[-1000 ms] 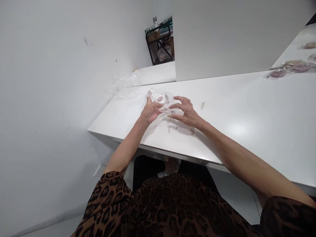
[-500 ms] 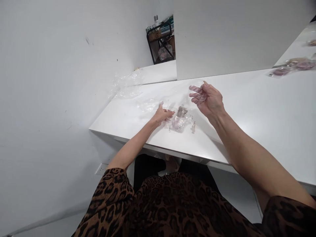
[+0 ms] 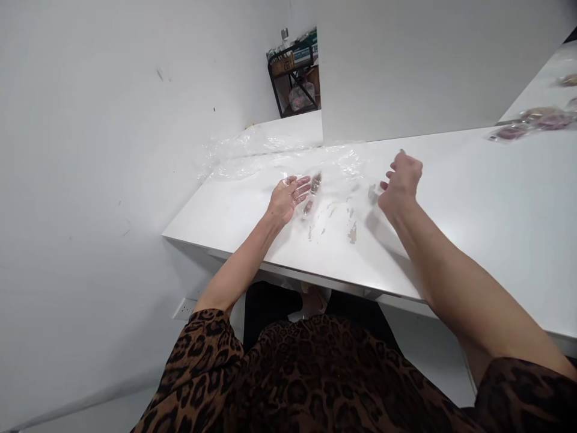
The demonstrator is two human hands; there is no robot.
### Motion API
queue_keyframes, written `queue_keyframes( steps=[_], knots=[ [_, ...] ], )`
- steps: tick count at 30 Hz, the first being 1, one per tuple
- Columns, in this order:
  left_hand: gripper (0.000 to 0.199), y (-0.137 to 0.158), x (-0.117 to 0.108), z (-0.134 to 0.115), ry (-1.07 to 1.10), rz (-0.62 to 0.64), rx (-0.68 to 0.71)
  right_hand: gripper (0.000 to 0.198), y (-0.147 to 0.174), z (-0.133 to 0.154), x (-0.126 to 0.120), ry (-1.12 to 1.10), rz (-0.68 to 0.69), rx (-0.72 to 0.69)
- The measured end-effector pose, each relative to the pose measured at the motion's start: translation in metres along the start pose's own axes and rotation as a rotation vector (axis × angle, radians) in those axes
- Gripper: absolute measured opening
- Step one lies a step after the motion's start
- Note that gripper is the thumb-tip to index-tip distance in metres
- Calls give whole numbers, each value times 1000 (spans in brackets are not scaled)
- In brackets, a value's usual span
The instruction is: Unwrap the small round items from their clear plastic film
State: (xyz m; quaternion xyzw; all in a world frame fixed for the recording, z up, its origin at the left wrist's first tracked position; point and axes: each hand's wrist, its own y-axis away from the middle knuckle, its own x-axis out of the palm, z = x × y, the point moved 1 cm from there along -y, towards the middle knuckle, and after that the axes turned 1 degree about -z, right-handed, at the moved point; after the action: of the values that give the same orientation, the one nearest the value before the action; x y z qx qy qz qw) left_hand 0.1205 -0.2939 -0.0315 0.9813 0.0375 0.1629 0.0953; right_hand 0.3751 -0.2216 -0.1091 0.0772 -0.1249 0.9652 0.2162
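Note:
My left hand [image 3: 286, 199] is over the left part of the white table [image 3: 451, 240], fingers stretched out and apart. At its fingertips, a small item with brown and pinkish parts [image 3: 314, 185] sits tilted in clear film; whether the fingers touch it is unclear. Farther right, my right hand [image 3: 403, 180] is raised above the tabletop with curled fingers, seemingly pinching clear plastic wrap, though the film there is hard to make out. Crumpled clear plastic wrap [image 3: 345, 157] spreads between and behind the hands. Damp-looking smears [image 3: 353, 233] mark the table in front.
More loose film [image 3: 238, 147] lies at the table's back left, against the wall [image 3: 90, 180]. A tall pale panel [image 3: 428, 66] rises behind the table. Wrapped pinkish items [image 3: 514, 131] lie at the far right. A black shelf rack [image 3: 293, 78] holds boxes beyond.
My right hand has moved right and its fingers have curled. My left hand has turned with its fingers stretched out. The wrapped item has tilted and shifted left, uncovering smears on the table.

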Motion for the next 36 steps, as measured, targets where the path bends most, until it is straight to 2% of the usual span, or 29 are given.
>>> queue_keyframes(
  steps=[1, 2, 5, 8, 10, 13, 16, 19, 23, 26, 28, 31, 33, 36],
  knots=[
    [23, 1, 1, 0, 7, -13, 21, 49, 13, 6, 8, -19, -33, 39],
    [22, 3, 3, 0, 11, -20, 33, 50, 28, 13, 18, -40, -11, 93],
    [16, 8, 9, 2, 40, 3, 35, 64, 68, 31, 42, -40, 244, 197],
    [24, 15, 15, -1, 96, 26, 38, 79, 84, 37, 50, -50, 429, 336],
    [34, 18, 17, -8, 147, 13, 54, 73, 83, 37, 48, -120, 450, 442],
    [38, 17, 19, -19, 228, -9, 87, 63, 77, 39, 46, -283, 397, 530],
    [34, 9, 17, -20, 260, -62, 97, 59, 74, 40, 46, -371, 388, 489],
    [28, 2, 12, -7, 132, -122, 53, 63, 72, 40, 45, -342, 382, 329],
    [41, 5, 10, 22, -154, 40, -68, 75, 71, 46, 42, -244, 396, 186],
    [28, 8, 12, 34, -205, 68, -131, 80, 74, 58, 41, -239, 497, 179],
    [22, 7, 12, 34, -121, 17, -151, 78, 74, 65, 39, -281, 542, 196],
    [25, 2, 9, 24, 88, -39, -148, 70, 66, 68, 33, -335, 527, 202],
    [27, 0, 5, 16, 217, -77, -119, 61, 61, 62, 30, -325, 484, 225],
    [28, -2, 3, 4, 400, -161, -57, 48, 64, 46, 34, -226, 442, 333]
  ],
)
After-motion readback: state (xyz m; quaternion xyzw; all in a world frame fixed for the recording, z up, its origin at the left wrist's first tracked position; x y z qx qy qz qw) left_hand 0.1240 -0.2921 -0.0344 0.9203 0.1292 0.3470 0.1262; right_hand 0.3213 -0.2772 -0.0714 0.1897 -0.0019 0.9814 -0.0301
